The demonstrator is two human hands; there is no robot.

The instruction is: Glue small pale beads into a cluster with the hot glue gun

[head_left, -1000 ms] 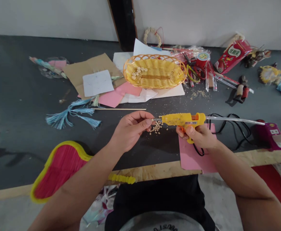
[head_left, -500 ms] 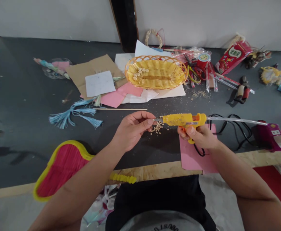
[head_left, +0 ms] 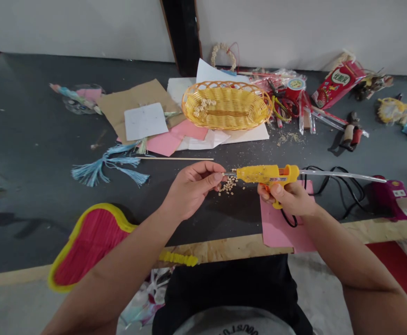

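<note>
My right hand (head_left: 289, 197) is wrapped round the handle of a yellow hot glue gun (head_left: 259, 173), whose nozzle points left. A long clear glue stick (head_left: 343, 175) juts from its back end. My left hand (head_left: 198, 186) is closed in a pinch right at the nozzle tip; what sits between thumb and finger is too small to make out. Just below the nozzle lies a pile of small tan pieces (head_left: 228, 186) on the dark table (head_left: 203, 228). Under my right hand is a pink sheet (head_left: 276, 228).
A yellow wicker basket (head_left: 227, 116) with a few pale pieces stands on papers behind my hands. A blue tassel (head_left: 102, 165) and a thin stick (head_left: 178, 158) lie left. A yellow-edged red fan-like piece (head_left: 91, 242) is by my left forearm. A black cord (head_left: 355, 186) runs right to a purple box (head_left: 395, 197).
</note>
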